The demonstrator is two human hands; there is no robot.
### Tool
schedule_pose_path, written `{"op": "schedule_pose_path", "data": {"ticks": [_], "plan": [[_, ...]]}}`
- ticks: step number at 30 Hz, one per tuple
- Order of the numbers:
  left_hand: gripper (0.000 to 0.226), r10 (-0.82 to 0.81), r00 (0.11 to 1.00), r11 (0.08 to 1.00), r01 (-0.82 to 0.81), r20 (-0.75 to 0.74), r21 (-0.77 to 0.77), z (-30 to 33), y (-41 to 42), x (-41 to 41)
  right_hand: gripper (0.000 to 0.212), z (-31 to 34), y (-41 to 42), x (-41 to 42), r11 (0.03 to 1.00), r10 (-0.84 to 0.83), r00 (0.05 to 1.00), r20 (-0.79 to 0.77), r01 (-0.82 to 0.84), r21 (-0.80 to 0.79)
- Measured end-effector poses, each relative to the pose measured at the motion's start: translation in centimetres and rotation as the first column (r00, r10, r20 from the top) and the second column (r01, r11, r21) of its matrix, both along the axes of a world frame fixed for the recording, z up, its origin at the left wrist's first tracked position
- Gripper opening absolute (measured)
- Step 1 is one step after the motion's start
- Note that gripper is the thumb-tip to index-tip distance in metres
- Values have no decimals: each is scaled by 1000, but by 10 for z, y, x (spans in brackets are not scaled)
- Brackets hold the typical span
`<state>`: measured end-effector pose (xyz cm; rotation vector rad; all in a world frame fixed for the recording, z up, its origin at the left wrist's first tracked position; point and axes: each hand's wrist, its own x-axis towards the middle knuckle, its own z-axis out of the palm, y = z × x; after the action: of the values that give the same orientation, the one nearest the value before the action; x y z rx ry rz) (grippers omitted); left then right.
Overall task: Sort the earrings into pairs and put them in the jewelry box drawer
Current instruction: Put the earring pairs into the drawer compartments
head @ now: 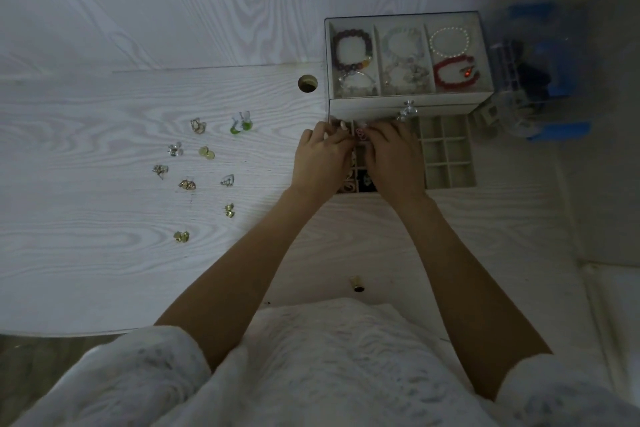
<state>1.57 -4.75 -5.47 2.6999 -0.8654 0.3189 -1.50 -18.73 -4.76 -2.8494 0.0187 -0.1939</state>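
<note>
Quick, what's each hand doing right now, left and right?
Left hand: over the drawer, fingers curled at a back compartment; what it holds cannot be told.
Right hand: fingers curled beside a pink earring; grip cannot be told.

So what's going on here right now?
A person is working with both hands over the open jewelry box drawer. The left hand and right hand meet at a pink earring above the drawer's back compartments. Nine small clusters of earrings wait on the white table.
</note>
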Motion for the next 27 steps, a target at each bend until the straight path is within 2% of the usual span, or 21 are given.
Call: {"op": "schedule_pose_path", "data": {"ticks": [4, 8, 10, 13, 16, 19, 23, 27], "plan": [[32, -15, 997, 999, 11, -81, -46, 4, 2, -1, 35, -5, 1, -4, 1000, 29, 998, -62, -29, 6], [23, 46, 967, 974, -100, -252, -204, 24, 17, -11, 47, -3, 2, -8, 998, 58, 985, -165, -55, 22], [22, 79, 934, 942, -184, -348, -279, 35, 37, -23, 45, 2, 5, -17, 996, 66, 990, -123, -59, 64], [20, 106, 890, 891, -283, -443, -355, 47, 81, -46, 32, 15, 18, -38, 990, 90, 996, 23, -92, 110], [18, 174, 847, 866, -374, -502, -331, 48, 129, -79, 24, 22, 45, -64, 965, 176, 980, 97, -191, 179], [25, 238, 788, 863, -440, -569, -249, 37, 166, -109, 22, 23, 75, -87, 910, 291, 954, -71, -253, 328], [50, 250, 750, 936, -350, -612, -47, 13, 185, -140, 29, 11, 109, -106, 882, 405, 880, -250, -304, 360], [60, 201, 768, 949, -306, -609, -73, -2, 177, -152, 45, 0, 136, -114, 896, 401, 857, -323, -294, 331]]}}
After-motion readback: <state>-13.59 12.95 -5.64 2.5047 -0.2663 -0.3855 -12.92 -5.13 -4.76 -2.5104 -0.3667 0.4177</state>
